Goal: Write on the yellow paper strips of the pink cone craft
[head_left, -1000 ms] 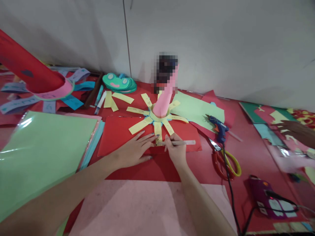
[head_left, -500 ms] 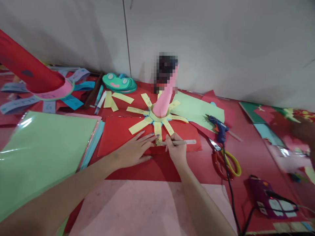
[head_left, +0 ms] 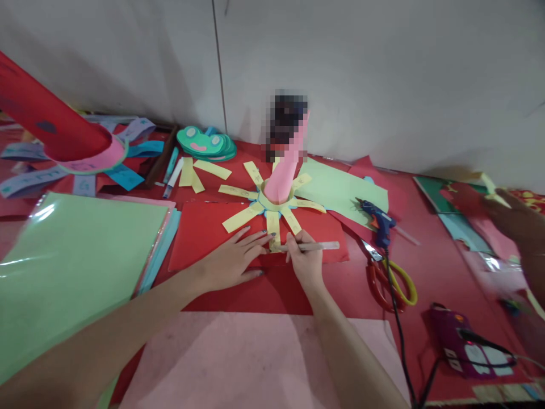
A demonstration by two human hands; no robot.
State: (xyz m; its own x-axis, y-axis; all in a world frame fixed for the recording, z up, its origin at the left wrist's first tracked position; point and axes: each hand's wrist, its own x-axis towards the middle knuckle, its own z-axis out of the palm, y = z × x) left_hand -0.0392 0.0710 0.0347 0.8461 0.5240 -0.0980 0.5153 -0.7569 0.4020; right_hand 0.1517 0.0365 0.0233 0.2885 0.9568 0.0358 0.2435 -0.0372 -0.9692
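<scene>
The left hand [head_left: 232, 261] lies flat, fingers spread, on a red paper sheet [head_left: 204, 230], its fingertips touching a yellow paper strip [head_left: 273, 227] of the sun-shaped craft with a pink paper tube [head_left: 284, 176] rising from its middle. The right hand [head_left: 304, 258] pinches a thin pale pen [head_left: 317, 246], tip at the same strip. Just right lie a blue glue gun [head_left: 378, 218] and red-and-yellow-handled scissors [head_left: 392, 281]. Green glossy sheets [head_left: 72, 261] lie at left on the red bench [head_left: 430, 267]. Another person's blurred hand [head_left: 517, 218] shows at the far right.
</scene>
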